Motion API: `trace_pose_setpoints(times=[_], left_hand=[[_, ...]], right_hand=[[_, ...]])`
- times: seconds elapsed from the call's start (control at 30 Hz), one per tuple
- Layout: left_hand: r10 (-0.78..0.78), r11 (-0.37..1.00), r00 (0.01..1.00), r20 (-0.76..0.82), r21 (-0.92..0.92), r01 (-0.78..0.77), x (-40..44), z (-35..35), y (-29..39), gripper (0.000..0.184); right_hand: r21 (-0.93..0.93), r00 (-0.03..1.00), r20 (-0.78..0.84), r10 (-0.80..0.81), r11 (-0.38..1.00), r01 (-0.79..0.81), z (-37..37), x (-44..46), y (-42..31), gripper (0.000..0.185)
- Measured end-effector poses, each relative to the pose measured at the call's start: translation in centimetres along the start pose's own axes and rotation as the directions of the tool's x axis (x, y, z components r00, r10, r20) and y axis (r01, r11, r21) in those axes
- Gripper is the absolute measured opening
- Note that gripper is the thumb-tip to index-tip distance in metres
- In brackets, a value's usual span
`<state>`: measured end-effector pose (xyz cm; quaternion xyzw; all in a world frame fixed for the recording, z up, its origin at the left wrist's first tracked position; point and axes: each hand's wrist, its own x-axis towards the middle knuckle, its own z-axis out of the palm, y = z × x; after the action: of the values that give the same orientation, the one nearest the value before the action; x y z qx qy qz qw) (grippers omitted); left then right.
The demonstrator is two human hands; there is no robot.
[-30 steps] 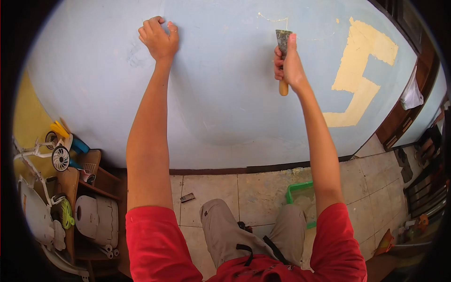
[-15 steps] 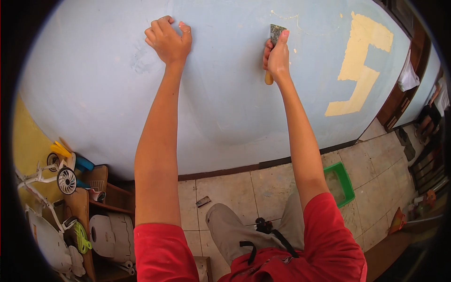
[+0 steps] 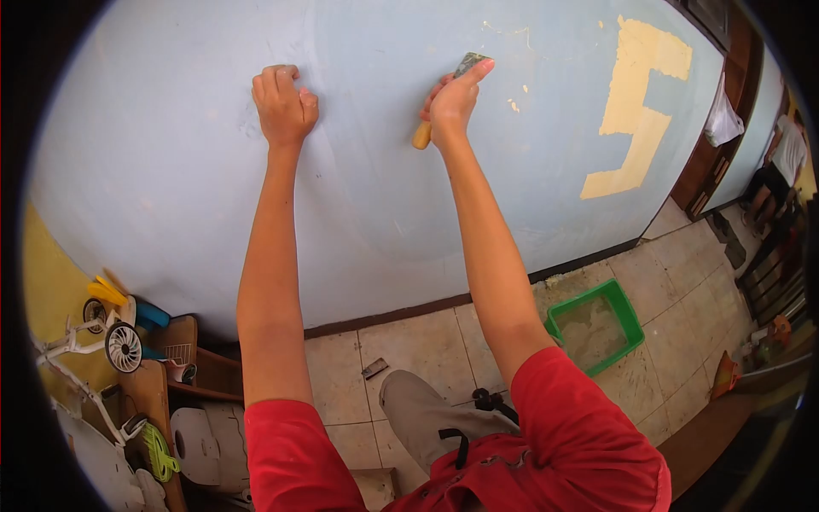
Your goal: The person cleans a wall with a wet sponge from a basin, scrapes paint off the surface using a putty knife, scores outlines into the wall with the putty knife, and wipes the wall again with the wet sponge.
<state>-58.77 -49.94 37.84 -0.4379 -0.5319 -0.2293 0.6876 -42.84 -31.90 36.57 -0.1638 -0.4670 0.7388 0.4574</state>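
Note:
In my right hand (image 3: 455, 106) is a putty knife (image 3: 421, 136) with a wooden handle and a stained metal blade. Its blade tilts up to the right near the light blue wall (image 3: 375, 205). My left hand (image 3: 282, 104) is at the wall to the left, its fingers curled; anything inside them is hidden. Right of the putty knife, thin cracks and small pale chips mark the paint. A large pale yellow patch (image 3: 636, 111), shaped like a 5, stands farther right on the wall.
A green basin (image 3: 636, 328) with murky contents sits on the tiled floor (image 3: 409, 346). A small flat object (image 3: 374, 368) lies near my knee. Wooden shelves (image 3: 213, 375) and a wheeled white frame (image 3: 77, 346) crowd the lower left. Another person (image 3: 787, 149) stands far right.
The putty knife in my right hand has moved left across the wall and tilted more to the right. My left hand remains curled near the wall. The view has shifted, showing more of the green basin.

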Motion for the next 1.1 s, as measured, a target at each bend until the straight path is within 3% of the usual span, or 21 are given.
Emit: trace_pose_setpoints(times=[0.3,0.53,0.67,0.73,0.77,0.83,0.97,1.03,1.1], left_hand=[[-0.098,0.994,0.990,-0.099,0.028,0.101,0.3,0.3,-0.6,0.027],[-0.120,0.991,0.993,-0.021,0.050,0.121,0.2,0.0,0.0,0.027],[-0.099,0.994,0.995,-0.028,0.043,0.101,-0.1,0.2,-0.6,0.032],[-0.090,0.995,0.995,-0.034,0.048,0.091,-0.1,0.2,-0.5,0.033],[-0.099,0.994,0.994,-0.033,0.043,0.101,0.0,0.2,-0.4,0.034],[-0.097,0.994,0.995,-0.009,0.056,0.097,-0.1,0.0,-0.4,0.036],[-0.100,0.992,0.995,0.005,0.081,0.100,0.1,0.3,-0.4,0.035],[-0.101,0.991,0.995,0.005,0.084,0.100,0.1,0.4,-0.3,0.034],[-0.100,0.990,0.994,0.034,0.106,0.096,0.0,0.2,-0.3,0.043]], right_hand=[[0.063,0.999,-0.019,-0.037,0.997,0.038,7.9,-3.4,2.3,0.070],[0.147,0.985,-0.154,-0.081,0.984,0.104,9.2,-3.2,2.3,0.070],[0.082,0.990,0.140,0.004,0.996,-0.016,4.0,-2.6,2.8,0.075],[-0.171,0.902,0.404,-0.150,0.957,0.236,-0.6,-1.3,2.8,0.077],[-0.150,0.898,0.412,-0.154,0.961,0.233,-2.1,-0.6,2.1,0.077],[-0.519,0.796,0.576,-0.186,0.669,0.532,-4.5,-0.3,0.1,0.077],[-0.533,0.755,0.604,-0.255,0.575,0.620,-3.8,0.2,-4.0,0.077],[-0.565,0.681,0.678,-0.277,0.397,0.723,-2.5,-0.1,-5.5,0.077],[-0.570,0.682,0.677,-0.277,0.389,0.724,-1.8,0.3,-5.6,0.078]])
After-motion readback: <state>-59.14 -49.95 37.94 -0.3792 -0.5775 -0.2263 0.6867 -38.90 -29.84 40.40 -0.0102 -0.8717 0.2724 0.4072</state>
